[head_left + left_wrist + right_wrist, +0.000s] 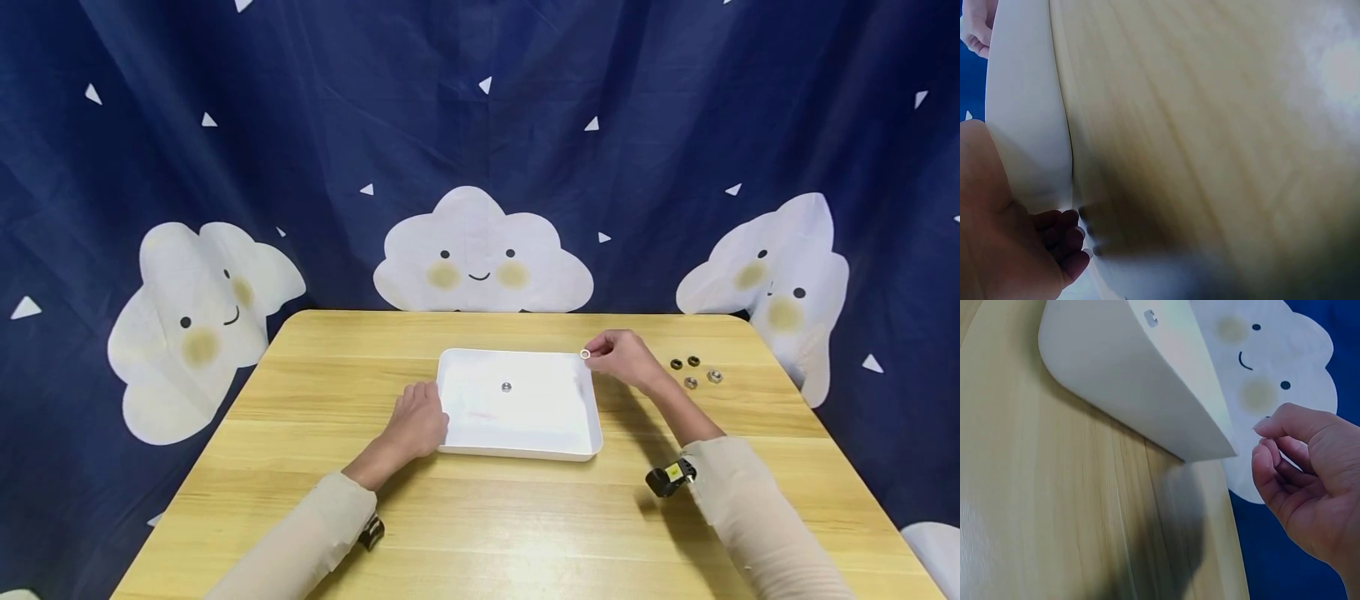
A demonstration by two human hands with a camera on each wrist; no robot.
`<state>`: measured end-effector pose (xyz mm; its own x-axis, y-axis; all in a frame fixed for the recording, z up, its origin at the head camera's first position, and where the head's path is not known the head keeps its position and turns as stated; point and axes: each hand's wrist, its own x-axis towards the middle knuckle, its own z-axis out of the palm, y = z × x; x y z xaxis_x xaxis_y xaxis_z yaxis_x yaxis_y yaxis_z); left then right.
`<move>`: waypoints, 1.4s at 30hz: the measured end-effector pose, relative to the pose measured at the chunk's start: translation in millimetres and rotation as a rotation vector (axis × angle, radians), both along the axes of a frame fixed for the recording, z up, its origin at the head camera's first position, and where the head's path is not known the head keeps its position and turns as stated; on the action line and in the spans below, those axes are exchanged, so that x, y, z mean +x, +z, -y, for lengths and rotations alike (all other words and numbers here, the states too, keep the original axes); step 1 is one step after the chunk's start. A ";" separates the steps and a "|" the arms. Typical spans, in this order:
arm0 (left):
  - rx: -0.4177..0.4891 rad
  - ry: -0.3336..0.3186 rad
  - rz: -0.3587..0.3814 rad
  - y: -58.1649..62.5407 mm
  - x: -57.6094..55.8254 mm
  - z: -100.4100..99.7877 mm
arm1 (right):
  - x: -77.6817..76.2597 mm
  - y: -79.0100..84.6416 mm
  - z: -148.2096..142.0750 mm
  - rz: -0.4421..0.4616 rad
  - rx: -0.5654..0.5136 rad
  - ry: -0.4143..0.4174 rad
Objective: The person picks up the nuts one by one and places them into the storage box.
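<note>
A shallow white tray [525, 421] lies on the wooden table. One silver nut [506, 387] is inside it, visible also in the right wrist view as a small nut [1151, 319]. My left hand [418, 421] grips the tray's left side, its fingers curled at the wall in the left wrist view. Over the tray's far right corner, my right hand [621, 358] pinches a small white nut [585, 354] between thumb and fingertips. That white nut is not discernible in the right wrist view, where the hand [1310, 475] stands beyond the tray's corner.
Right of the tray, two black nuts [693, 361] and two silver nuts [715, 377] lie on the wooden table [510, 525]. A dark blue curtain [480, 142] with white clouds hangs behind the table's far edge.
</note>
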<state>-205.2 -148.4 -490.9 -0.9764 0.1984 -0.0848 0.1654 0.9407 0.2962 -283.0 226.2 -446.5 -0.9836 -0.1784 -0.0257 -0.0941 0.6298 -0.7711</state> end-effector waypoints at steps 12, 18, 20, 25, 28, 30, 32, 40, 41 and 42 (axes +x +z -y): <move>-0.026 -0.013 -0.014 0.7 -0.2 0.5 | 0.8 1.9 21.0 0.003 -0.006 0.031; -0.036 -0.015 -0.013 2.3 0.4 -0.6 | 1.1 3.5 31.2 0.035 -0.002 0.051; -0.035 -0.015 -0.012 2.5 0.4 -0.4 | 1.2 3.7 34.9 0.051 0.001 0.054; -0.029 -0.015 -0.002 3.0 0.3 -0.1 | 1.1 3.3 43.3 0.082 -0.007 0.063; -0.034 -0.018 -0.001 3.1 0.1 0.0 | 1.6 3.0 47.9 0.098 -0.012 0.072; -0.037 -0.019 -0.001 3.1 0.0 0.2 | 1.5 2.3 50.7 0.104 -0.008 0.086; -0.041 -0.020 -0.001 3.3 -0.1 0.4 | 1.5 0.9 53.4 0.115 -0.003 0.092; -0.050 -0.018 -0.008 3.8 -0.1 -0.2 | -0.5 -8.2 63.8 0.130 0.049 0.125; -0.048 -0.017 -0.005 3.9 -0.1 -0.3 | -0.9 -9.4 64.9 0.136 0.049 0.126; -0.047 -0.015 -0.003 3.9 -0.1 -0.4 | -1.3 -10.6 65.8 0.139 0.051 0.129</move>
<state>-205.3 -148.0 -486.9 -0.9736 0.2094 -0.0911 0.1809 0.9508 0.2515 -284.4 160.4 -457.1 -0.9389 -0.2982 -0.1721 -0.0716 0.6580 -0.7496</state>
